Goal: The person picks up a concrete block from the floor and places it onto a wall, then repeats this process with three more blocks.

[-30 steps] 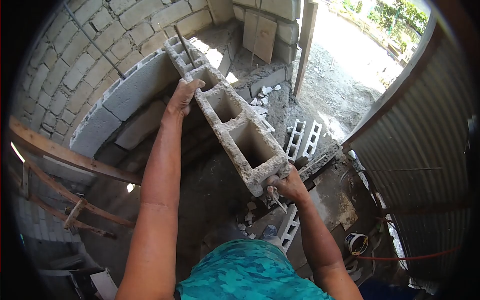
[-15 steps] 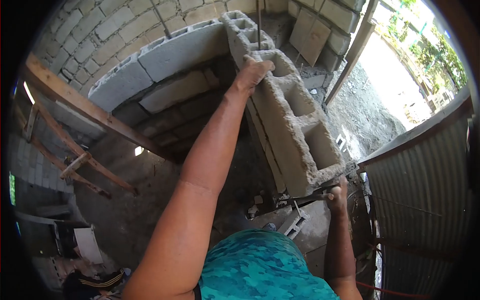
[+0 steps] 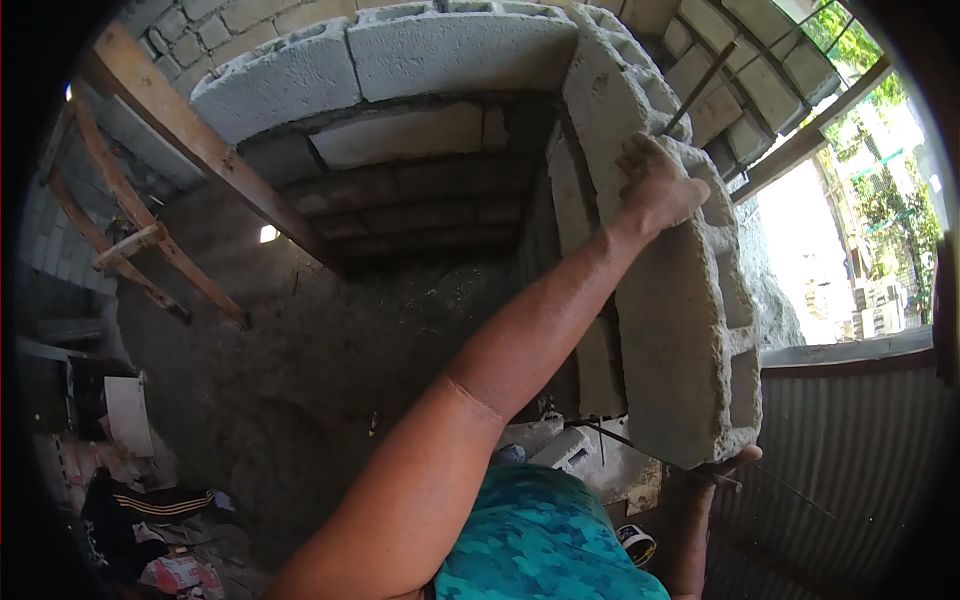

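A: Notes, please. Where are we with the rough grey hollow concrete block [image 3: 665,330]?

B: In our hands at the right of the scene, long side towards us. It lines up roughly with the pale grey hollow wall block [image 3: 615,95] beyond it. A thin dark steel rod [image 3: 703,87] stands up between them.

A: How are we holding it?

B: Our left hand [image 3: 660,185] grips the upper edge at the far end. Our right hand [image 3: 738,458] is under the near end, mostly hidden; we can't tell how far it is closed.

A: Just changed?

B: The block has turned in our view: more of its broad face shows, less of its open cells. Our view has also swung towards the curved grey block wall [image 3: 460,50].

A: Meaning?

B: In our judgement, alignment and steady support at the near end matter most. Whether its underside bears on anything, we can't tell.
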Available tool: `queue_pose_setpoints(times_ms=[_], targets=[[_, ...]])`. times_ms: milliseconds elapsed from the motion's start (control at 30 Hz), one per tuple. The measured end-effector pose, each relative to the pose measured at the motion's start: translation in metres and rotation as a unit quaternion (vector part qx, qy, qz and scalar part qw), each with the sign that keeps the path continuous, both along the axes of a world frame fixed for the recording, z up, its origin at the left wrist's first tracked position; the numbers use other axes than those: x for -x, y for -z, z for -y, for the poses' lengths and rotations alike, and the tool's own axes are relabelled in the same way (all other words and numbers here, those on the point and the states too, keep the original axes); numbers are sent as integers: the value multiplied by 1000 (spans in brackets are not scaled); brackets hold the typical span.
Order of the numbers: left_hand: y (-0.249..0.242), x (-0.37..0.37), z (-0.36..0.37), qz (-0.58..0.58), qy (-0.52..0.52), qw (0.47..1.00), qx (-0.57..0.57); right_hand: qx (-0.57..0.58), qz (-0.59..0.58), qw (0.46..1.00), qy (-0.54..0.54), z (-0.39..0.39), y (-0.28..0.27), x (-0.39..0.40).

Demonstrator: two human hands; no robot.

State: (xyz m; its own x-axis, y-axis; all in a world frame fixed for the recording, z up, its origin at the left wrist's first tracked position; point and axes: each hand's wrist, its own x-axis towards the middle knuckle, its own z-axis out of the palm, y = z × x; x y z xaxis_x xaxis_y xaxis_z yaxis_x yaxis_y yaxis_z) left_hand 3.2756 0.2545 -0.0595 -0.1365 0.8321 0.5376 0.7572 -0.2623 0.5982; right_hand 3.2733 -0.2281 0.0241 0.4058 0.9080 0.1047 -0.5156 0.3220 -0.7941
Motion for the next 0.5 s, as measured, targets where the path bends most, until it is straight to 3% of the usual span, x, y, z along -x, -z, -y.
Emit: queue_pose_setpoints(times_ms=[33, 67, 100, 167, 233, 300, 333, 367, 400, 433, 467, 500], targets=[[-3, 8, 10, 35, 40, 999, 0, -14, 10, 999, -33, -2, -2, 2], [-96, 80, 62, 154, 191, 959, 142, -21, 14, 999, -47, -3, -4, 2], [-200, 160, 120, 262, 277, 875, 299, -31, 20, 998, -51, -2, -4, 1], [-206, 160, 135, 283, 232, 889, 274, -50, 22, 997, -54, 0, 1, -4], [-175, 149, 148, 349, 147, 925, 31, -64, 28, 996, -56, 6, 9, -15], [-167, 194, 192, 330, 177, 927, -20, -68, 72, 995, -26, 19, 22, -33], [-150, 214, 211, 325, 225, 919, -6, 142, 418, 887, 134, 57, 54, -73], [-123, 235, 230, 320, 271, 908, 8, 146, 422, 885, 129, 51, 45, -67], [-79, 260, 249, 236, 305, 921, 60, 53, 273, 960, 36, 39, 25, -53], [-38, 292, 269, 144, 324, 928, 116, -41, 112, 991, -55, 24, 1, -38], [38, 372, 293, 40, 384, 860, 334, -26, 119, 992, -44, 16, -24, -25], [118, 428, 325, -56, 388, 849, 355, -21, 94, 990, -98, 5, -47, -14]])
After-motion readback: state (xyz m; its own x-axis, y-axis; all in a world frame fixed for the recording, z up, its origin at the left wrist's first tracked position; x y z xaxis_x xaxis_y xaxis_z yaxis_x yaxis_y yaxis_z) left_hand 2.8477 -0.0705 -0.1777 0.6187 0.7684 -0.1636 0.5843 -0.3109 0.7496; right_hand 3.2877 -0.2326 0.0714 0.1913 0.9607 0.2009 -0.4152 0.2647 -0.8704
